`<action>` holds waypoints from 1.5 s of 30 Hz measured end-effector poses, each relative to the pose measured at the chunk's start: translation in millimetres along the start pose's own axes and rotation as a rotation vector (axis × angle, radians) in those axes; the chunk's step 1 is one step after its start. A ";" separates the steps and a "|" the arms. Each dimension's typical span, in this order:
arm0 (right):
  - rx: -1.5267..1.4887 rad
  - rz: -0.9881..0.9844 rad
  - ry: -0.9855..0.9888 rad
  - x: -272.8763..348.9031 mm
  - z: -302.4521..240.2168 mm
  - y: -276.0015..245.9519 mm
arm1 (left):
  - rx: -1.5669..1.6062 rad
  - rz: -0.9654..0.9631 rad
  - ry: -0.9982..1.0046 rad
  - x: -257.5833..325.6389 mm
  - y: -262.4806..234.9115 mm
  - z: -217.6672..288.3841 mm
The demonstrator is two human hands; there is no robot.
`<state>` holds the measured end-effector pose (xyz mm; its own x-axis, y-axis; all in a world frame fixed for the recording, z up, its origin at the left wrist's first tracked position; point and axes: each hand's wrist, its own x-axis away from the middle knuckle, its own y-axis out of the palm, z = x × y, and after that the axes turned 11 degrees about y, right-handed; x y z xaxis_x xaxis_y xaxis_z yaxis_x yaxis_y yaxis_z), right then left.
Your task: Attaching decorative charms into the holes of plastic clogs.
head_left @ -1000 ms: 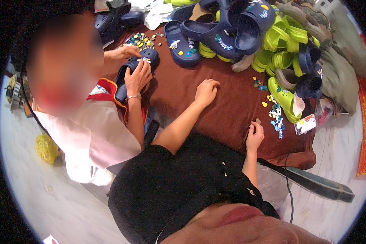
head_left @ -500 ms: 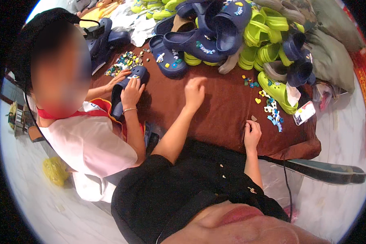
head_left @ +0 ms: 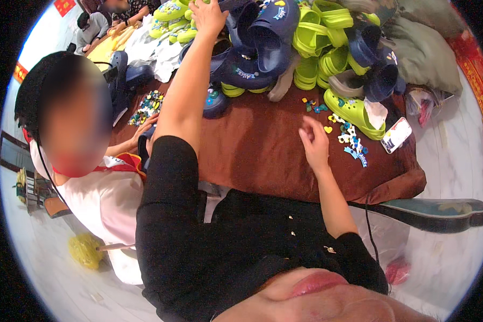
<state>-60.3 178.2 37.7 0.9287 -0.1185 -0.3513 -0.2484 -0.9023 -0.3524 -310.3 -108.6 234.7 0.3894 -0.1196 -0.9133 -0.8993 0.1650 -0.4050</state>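
Note:
Stretched far forward, my left hand (head_left: 209,17) is at the edge of the lime-green clogs (head_left: 185,33), its fingers apart; whether it touches one I cannot tell. Beside it rises a pile of navy clogs (head_left: 272,40). My right hand (head_left: 315,146) hovers over the brown cloth (head_left: 257,153) with fingers loosely bent and apart, nothing visible in them. Close to it lie small coloured shoe charms (head_left: 350,138), some white, blue and yellow. A single lime clog (head_left: 354,114) rests behind those charms, with a white scrap at its opening.
At my left sits a person (head_left: 99,198) in a white top, one hand on the cloth near another heap of charms (head_left: 146,110). A phone (head_left: 396,135) lies at the right edge. Grey-green cushions (head_left: 426,59) stand behind. Other people (head_left: 94,29) sit at the far left.
My left hand has swung forward from mid-cloth to the lime clogs. My right hand has lifted from near the cloth's front edge and opened. The view has shifted a little.

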 end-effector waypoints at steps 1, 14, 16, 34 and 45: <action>-0.055 0.026 0.001 -22.7 -4.7 0.7 | 0.009 -0.168 -0.015 -11.0 -1.5 20.8; -0.120 0.226 -0.085 -210.1 -49.0 94.4 | 0.066 0.035 0.038 3.4 23.7 -14.8; -0.203 0.256 -0.111 -207.1 -48.7 93.8 | 0.114 0.125 0.033 17.6 6.9 -12.3; -0.533 0.082 0.164 28.6 4.1 38.6 | 0.293 0.053 -0.160 277.8 -184.8 108.8; -0.385 -0.099 0.397 123.7 -5.4 18.4 | 0.299 -0.510 -0.030 333.5 -270.1 146.4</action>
<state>51.5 144.8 -7.6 0.9933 -0.1055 0.0469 -0.1056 -0.9944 0.0015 91.7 -49.8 33.1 0.7672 -0.2299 -0.5989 -0.5031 0.3635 -0.7841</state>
